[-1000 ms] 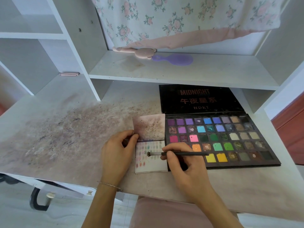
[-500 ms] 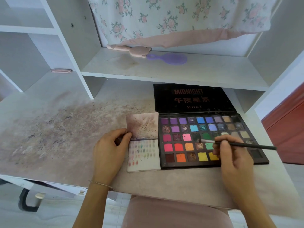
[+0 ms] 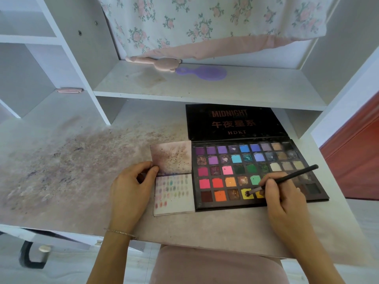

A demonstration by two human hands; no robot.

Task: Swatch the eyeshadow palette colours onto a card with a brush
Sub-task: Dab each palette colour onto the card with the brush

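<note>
On the stained desk (image 3: 61,171), the left hand (image 3: 131,193) pinches the left edge of the card (image 3: 174,199), which looks light and liable to slide, so that edge hold seems wise. Just right, touching it, lies the open palette (image 3: 258,173); its pressed powders are probably crumbly. The right hand (image 3: 281,197) pinches the thin, stiff brush (image 3: 287,178) near its ferrule, tip in a yellow pan (image 3: 246,194). Nothing blocks the way back to the card.

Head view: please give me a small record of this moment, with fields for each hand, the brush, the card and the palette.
left hand: holds the card's left edge
right hand: grips the brush
brush: tip in a yellow pan, bottom row
card: left of the palette, rows of faint swatches
palette: open on the desk, lid raised behind
</note>
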